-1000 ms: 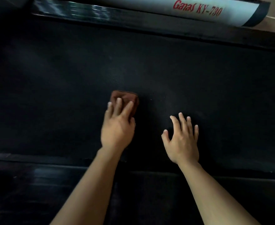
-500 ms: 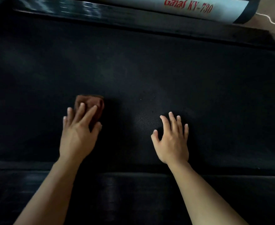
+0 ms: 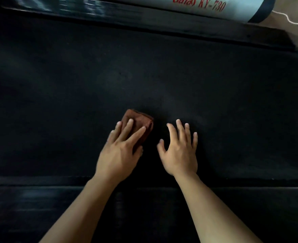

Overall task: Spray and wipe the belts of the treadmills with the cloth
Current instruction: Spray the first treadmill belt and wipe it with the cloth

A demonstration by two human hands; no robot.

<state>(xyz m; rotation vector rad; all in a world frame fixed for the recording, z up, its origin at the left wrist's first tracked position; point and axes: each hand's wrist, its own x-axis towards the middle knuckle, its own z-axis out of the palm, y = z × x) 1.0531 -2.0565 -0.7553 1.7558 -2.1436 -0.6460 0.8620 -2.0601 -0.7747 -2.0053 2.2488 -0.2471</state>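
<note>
The black treadmill belt fills most of the head view. A folded brown cloth lies on it near the middle. My left hand presses flat on the cloth with straight fingers, covering its near half. My right hand rests on the bare belt just right of the cloth, fingers spread and straight, holding nothing. No spray bottle is in view.
A black side rail runs along the near edge under my forearms. The far rail borders the belt at the top, with a pale panel lettered in red behind it. A white cord lies at the top right.
My left hand slid the cloth left across the belt, then back right to the middle, close to my right hand. My right hand stayed planted on the belt.
</note>
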